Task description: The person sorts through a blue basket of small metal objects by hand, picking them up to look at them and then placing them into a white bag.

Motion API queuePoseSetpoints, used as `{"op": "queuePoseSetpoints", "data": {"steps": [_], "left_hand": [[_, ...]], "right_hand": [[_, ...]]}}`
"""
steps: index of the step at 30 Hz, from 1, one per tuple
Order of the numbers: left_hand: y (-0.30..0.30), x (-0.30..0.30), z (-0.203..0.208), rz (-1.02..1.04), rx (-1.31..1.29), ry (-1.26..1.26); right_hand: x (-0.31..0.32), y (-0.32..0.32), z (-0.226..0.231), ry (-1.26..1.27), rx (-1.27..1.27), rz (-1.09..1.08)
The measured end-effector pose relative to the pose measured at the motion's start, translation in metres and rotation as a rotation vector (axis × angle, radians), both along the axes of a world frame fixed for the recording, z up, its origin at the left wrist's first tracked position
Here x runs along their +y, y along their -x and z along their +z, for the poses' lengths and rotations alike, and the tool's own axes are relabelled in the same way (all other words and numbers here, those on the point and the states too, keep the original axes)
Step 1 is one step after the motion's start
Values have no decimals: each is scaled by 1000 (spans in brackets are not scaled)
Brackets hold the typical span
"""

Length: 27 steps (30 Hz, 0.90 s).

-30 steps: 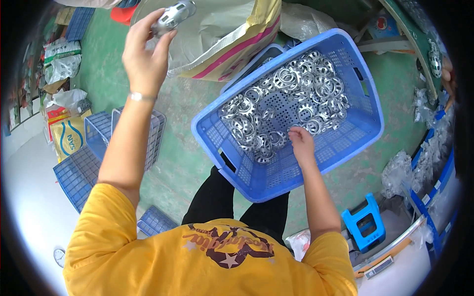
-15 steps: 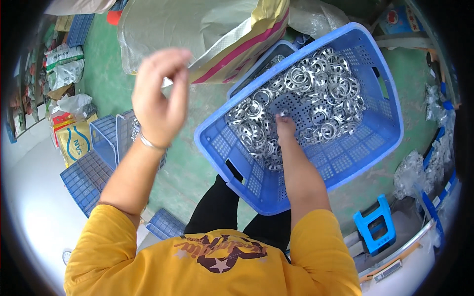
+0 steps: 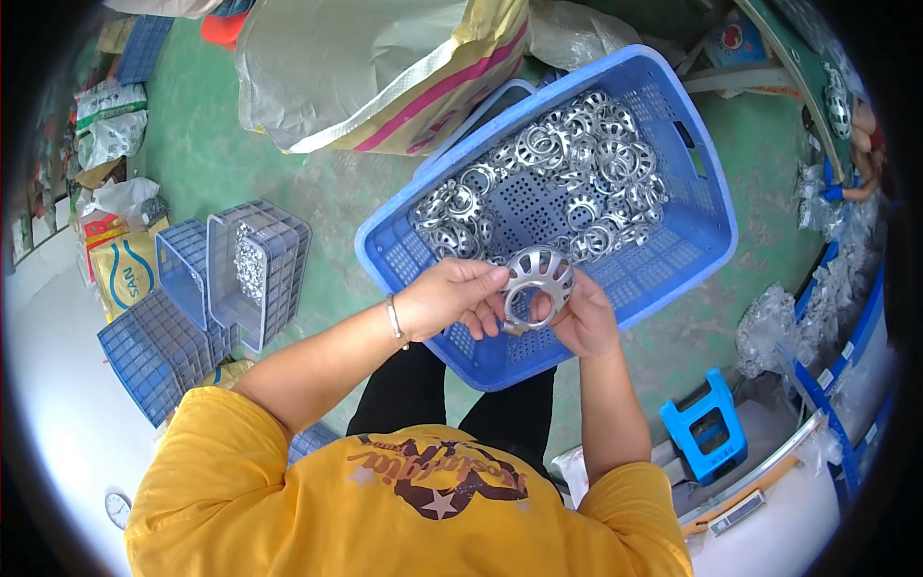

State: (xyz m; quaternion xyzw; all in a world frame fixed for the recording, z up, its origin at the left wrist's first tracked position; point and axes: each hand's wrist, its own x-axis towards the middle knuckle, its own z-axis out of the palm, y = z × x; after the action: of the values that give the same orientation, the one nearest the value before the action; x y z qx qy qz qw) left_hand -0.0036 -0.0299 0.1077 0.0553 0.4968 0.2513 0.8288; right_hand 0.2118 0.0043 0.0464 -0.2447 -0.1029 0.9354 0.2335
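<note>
Above the near edge of the blue basket [image 3: 726,207] I hold a shiny metal slotted ring [image 3: 540,267] between both hands. My left hand [image 3: 447,300] is closed at the ring's left side, thumb along its edge and fingers curled beneath. My right hand [image 3: 588,319] grips the ring from the right, with some fingers hidden behind it. A bit of metal shows below the ring, too covered to tell whether it is a second piece. Many similar rings [image 3: 615,163] lie heaped inside the basket, around a bare patch of its perforated bottom.
A large woven sack [image 3: 336,77] stands beyond the basket. To the left, smaller grid-sided crates [image 3: 293,260] stand on the green floor, one holding small metal pieces. A bright blue stool [image 3: 707,428] sits at the lower right, near clear plastic bags [image 3: 774,332].
My right hand has come up out of the basket with a metal ring. My left hand has dropped from its raised place to meet it. The view has shifted slightly.
</note>
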Motion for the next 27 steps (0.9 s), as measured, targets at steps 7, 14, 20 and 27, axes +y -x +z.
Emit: {"op": "queuePoseSetpoints", "data": {"steps": [7,14,20,27], "left_hand": [[-9,-8,1,-81,171,-158],[-12,-12,1,0,17,21],[-23,-13,7,190,-39,73],[-22,-15,-2,366,-211,188]], "right_hand": [[3,-9,17,-94,-137,37],[5,-9,23,-51,-172,44],[3,-3,26,62,-206,-11],[-2,12,26,-147,-562,-120]]}}
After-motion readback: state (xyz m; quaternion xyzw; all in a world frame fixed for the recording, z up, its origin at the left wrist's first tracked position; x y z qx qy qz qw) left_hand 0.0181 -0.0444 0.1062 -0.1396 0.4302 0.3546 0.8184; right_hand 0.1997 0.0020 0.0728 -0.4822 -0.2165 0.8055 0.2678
